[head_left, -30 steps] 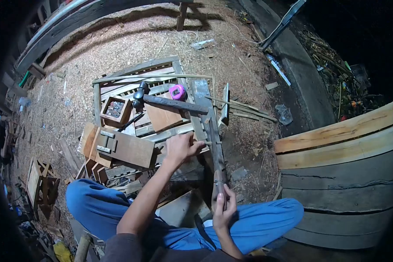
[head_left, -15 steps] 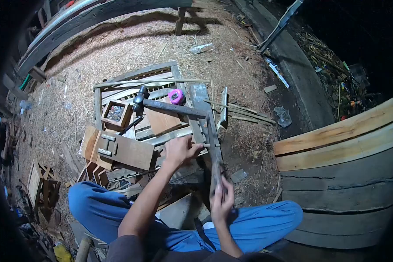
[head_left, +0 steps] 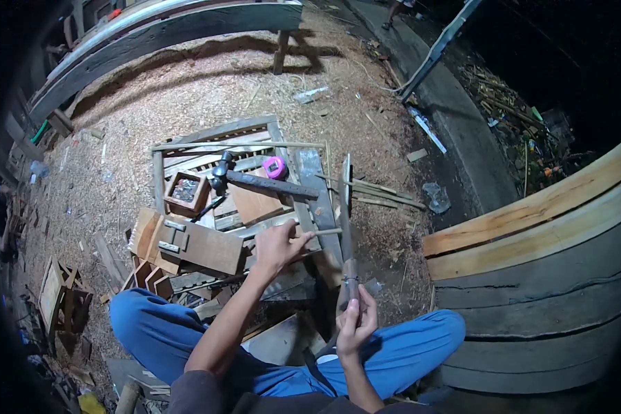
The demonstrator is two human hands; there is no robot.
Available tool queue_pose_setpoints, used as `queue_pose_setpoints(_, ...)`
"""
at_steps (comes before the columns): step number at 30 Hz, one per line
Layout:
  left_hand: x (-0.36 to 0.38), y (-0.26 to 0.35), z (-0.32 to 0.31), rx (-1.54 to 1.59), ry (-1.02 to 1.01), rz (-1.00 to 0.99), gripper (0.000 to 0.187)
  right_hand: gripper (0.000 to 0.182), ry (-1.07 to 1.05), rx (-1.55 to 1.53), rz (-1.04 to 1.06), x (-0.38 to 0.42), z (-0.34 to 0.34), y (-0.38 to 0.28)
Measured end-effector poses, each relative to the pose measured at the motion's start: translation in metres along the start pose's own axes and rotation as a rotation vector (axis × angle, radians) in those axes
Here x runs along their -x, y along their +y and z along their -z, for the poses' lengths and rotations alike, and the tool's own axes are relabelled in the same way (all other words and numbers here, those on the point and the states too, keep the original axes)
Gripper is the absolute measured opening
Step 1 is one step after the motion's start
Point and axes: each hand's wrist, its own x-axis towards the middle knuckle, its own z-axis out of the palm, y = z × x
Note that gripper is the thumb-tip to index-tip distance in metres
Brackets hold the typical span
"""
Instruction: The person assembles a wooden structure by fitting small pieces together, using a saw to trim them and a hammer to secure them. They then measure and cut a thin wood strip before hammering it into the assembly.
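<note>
The right hand (head_left: 355, 324) was closed around the handle of a long blade (head_left: 346, 228), which pointed away from the person over the wooden frame (head_left: 214, 138) on the sawdust ground. The left hand (head_left: 276, 247) pinched a thin stick (head_left: 315, 233) between thumb and fingers, and the stick's free end touched the blade near its middle. Farther on the frame lay a hammer (head_left: 255, 181), a pink tape measure (head_left: 274, 166) near its far right corner and a small wooden box (head_left: 185, 192) near its left edge.

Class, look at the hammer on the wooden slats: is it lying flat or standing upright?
Lying flat. The hammer rests on its side across the wooden frame, handle running right from the head. No hand touches it.
</note>
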Motion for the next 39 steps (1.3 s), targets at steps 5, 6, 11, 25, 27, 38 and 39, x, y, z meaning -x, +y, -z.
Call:
queue_pose_setpoints(5, -0.005, 0.006, 0.078, -0.069, 0.200, -0.188, 0.047, 0.036, -0.101, -0.016, 0.127, -0.028, -0.032, -0.024)
queue_pose_setpoints(6, -0.006, 0.008, 0.105, -0.138, 0.223, -0.217, 0.045, 0.036, -0.123, 0.014, 0.188, -0.035, -0.046, -0.026)
queue_pose_setpoints(11, 0.013, -0.011, 0.191, -0.157, 0.335, -0.141, 0.038, 0.038, -0.215, 0.078, 0.335, -0.053, -0.107, -0.022)
queue_pose_setpoints(25, 0.012, -0.018, 0.222, 0.049, 0.546, -0.133, 0.037, 0.044, -0.510, 0.875, 0.815, -0.081, -0.166, 0.054)
queue_pose_setpoints(27, 0.006, -0.014, 0.218, 0.074, 0.545, -0.160, 0.038, 0.041, -0.510, 0.839, 0.869, -0.080, -0.159, 0.042)
queue_pose_setpoints(38, 0.001, 0.006, 0.197, 0.243, 0.403, -0.125, 0.036, 0.038, -0.296, 0.663, 1.200, -0.113, -0.148, -0.134)
queue_pose_setpoints(39, 0.001, 0.006, 0.201, 0.150, 0.425, -0.162, 0.034, 0.040, -0.298, 0.633, 1.191, -0.117, -0.150, -0.132)
